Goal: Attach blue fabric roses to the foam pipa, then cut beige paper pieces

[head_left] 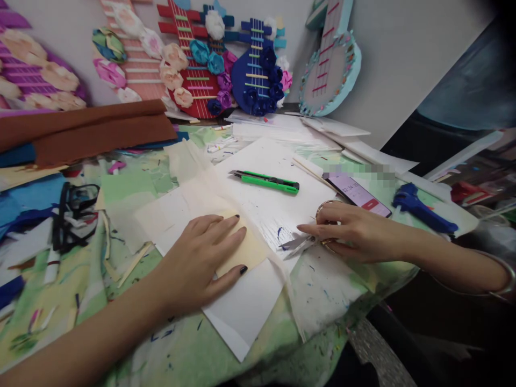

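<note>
My left hand (201, 258) lies flat with fingers spread on a cream-coloured piece of paper (253, 255). Under that is a thin pale sheet (197, 183), with white paper (245, 306) showing below. My right hand (355, 231) holds a pair of scissors (300, 246) by the gold-coloured handles, blades pointing left and slightly apart. The blades are over the edge of a white board (278, 209), near the cream paper. A green utility knife (268, 183) rests on this board, beyond both hands, with its blade end to the left.
A phone (358, 193) and a blue hot glue gun (423, 209) lie to the right. Black-framed glasses (74, 215), paper scraps and brown paper (100, 131) are on the left. Decorated paper guitars (258, 64) lean on the back wall. The green tablecloth (161, 344) reaches the front edge.
</note>
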A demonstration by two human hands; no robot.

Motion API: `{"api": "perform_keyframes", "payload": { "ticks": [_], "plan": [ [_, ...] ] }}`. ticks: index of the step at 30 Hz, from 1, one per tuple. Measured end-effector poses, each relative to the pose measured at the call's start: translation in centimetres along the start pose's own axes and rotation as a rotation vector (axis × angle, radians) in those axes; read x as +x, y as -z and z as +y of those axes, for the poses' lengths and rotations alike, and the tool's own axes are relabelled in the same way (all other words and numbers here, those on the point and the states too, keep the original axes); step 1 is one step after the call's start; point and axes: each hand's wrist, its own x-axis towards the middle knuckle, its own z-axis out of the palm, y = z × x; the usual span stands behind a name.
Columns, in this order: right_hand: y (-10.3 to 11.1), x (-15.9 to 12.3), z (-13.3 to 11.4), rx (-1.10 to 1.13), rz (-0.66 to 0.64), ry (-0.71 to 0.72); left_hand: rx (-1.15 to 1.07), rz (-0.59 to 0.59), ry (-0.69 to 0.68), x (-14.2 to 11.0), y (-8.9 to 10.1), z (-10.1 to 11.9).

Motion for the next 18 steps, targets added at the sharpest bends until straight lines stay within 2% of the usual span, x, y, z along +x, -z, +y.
{"api": "perform_keyframes", "payload": {
  "ticks": [9, 18],
  "plan": [
    [-0.7, 1.1, 0.4, -0.047, 0.134, 0.109, -0.019, 0.002, -0.003, 0.0, 0.1, 0.0],
    [-0.7, 1.9, 1.0, -0.057, 0.131, 0.142, -0.015, 0.004, -0.010, 0.0, 0.1, 0.0]
  ]
}}
